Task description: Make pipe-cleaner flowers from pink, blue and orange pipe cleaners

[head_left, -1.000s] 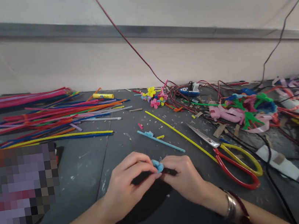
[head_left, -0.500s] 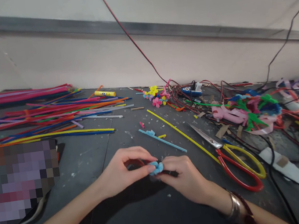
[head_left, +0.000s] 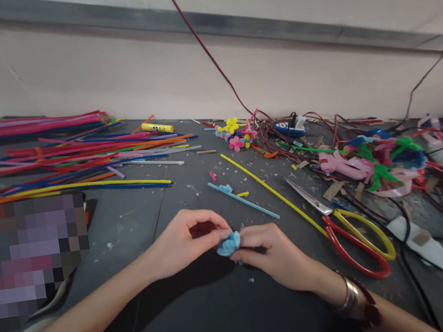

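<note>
A small light-blue pipe-cleaner flower (head_left: 228,245) with looped petals is pinched between my two hands, just above the dark tabletop. My left hand (head_left: 188,240) grips its upper left side with thumb and forefinger. From the other side, my right hand (head_left: 275,252) pinches its right edge, and the fingertips cover part of it. A straight light-blue pipe cleaner (head_left: 247,202) lies beyond the hands, with a small curled blue piece (head_left: 224,188) beside it. A long yellow pipe cleaner (head_left: 273,194) stretches diagonally behind my right hand.
Scissors (head_left: 338,221) with red and yellow handles lie open at right. Pipe cleaners (head_left: 79,153) are heaped at far left near a yellow glue stick (head_left: 157,127). Small finished flowers (head_left: 236,143), cables (head_left: 412,265) and a pink glue gun (head_left: 343,166) crowd the back and right.
The blue flower has turned between my fingers, and more of its petals show. My left fingertips have shifted to its upper edge. The whole view has tilted slightly.
</note>
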The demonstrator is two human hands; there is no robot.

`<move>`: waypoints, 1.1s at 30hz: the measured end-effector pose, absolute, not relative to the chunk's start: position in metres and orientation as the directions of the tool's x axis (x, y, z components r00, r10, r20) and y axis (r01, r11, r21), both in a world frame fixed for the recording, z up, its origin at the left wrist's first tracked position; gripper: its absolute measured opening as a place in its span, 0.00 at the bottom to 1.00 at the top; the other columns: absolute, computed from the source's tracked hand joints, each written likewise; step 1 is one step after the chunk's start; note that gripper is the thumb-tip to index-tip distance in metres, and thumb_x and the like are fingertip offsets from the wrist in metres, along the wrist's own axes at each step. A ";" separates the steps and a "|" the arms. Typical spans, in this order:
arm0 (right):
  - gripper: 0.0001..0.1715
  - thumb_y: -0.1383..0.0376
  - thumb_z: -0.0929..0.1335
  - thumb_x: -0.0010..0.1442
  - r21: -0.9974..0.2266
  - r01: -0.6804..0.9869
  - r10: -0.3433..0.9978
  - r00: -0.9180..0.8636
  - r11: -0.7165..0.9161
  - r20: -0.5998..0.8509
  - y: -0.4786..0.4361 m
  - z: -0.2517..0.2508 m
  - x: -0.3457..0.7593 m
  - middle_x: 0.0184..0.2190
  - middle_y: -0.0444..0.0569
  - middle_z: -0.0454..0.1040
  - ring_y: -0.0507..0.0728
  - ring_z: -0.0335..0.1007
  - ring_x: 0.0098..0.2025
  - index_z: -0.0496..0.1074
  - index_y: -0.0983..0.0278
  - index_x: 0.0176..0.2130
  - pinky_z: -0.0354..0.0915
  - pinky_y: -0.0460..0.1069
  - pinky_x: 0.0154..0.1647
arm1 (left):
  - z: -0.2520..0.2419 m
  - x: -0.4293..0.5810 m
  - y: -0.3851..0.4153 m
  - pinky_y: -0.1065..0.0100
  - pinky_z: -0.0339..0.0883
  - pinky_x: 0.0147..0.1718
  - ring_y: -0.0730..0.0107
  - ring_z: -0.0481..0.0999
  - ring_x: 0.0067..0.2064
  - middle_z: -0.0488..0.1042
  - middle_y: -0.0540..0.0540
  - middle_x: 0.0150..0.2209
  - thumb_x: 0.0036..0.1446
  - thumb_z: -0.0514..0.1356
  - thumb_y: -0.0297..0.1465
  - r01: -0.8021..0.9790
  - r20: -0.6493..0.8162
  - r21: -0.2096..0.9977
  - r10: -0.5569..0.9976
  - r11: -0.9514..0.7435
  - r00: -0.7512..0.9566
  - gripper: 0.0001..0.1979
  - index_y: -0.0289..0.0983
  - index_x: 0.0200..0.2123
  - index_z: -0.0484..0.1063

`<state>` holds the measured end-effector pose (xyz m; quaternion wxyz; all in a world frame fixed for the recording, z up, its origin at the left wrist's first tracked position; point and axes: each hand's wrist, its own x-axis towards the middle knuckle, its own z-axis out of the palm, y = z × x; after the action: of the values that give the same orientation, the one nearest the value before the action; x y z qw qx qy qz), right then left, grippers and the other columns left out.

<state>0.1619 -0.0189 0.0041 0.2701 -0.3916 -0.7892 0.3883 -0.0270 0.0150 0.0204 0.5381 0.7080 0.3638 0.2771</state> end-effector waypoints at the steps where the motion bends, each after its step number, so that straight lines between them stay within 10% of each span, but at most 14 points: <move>1: 0.09 0.66 0.65 0.57 -0.835 0.399 0.827 -0.551 0.379 0.113 -0.018 0.004 0.162 0.24 0.43 0.68 0.49 0.65 0.29 0.73 0.66 0.29 0.59 0.43 0.31 | 0.020 -0.028 0.015 0.75 0.66 0.27 0.73 0.72 0.29 0.73 0.48 0.28 0.53 0.57 0.28 0.211 0.020 0.960 0.803 -0.181 0.596 0.06 0.35 0.32 0.74; 6: 0.09 0.65 0.65 0.57 -0.910 0.295 0.797 -0.601 0.291 0.060 -0.017 0.004 0.164 0.26 0.44 0.70 0.50 0.66 0.31 0.74 0.65 0.31 0.61 0.44 0.34 | 0.023 -0.034 0.017 0.69 0.67 0.38 0.68 0.72 0.40 0.72 0.43 0.42 0.52 0.56 0.24 0.113 0.193 0.912 0.656 -0.394 0.729 0.15 0.39 0.44 0.72; 18: 0.09 0.65 0.66 0.56 -0.972 0.216 0.716 -0.692 0.089 -0.089 -0.016 0.009 0.168 0.25 0.42 0.68 0.47 0.65 0.28 0.75 0.67 0.30 0.62 0.42 0.31 | 0.024 -0.034 0.017 0.72 0.68 0.29 0.72 0.73 0.28 0.75 0.44 0.29 0.48 0.61 0.28 0.095 0.176 0.923 0.628 -0.373 0.758 0.04 0.35 0.28 0.76; 33: 0.11 0.62 0.66 0.55 -0.984 0.176 0.697 -0.709 0.027 -0.108 -0.017 0.006 0.170 0.26 0.44 0.69 0.48 0.65 0.30 0.75 0.67 0.30 0.63 0.43 0.34 | 0.026 -0.035 0.015 0.67 0.69 0.34 0.69 0.74 0.32 0.76 0.43 0.35 0.48 0.61 0.27 0.043 0.166 0.938 0.556 -0.344 0.815 0.11 0.39 0.38 0.76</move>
<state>0.1702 -0.0167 0.0064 0.2096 -0.3184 -0.6852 0.6206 -0.0346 0.0153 0.0256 0.5401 0.7846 0.1908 0.2373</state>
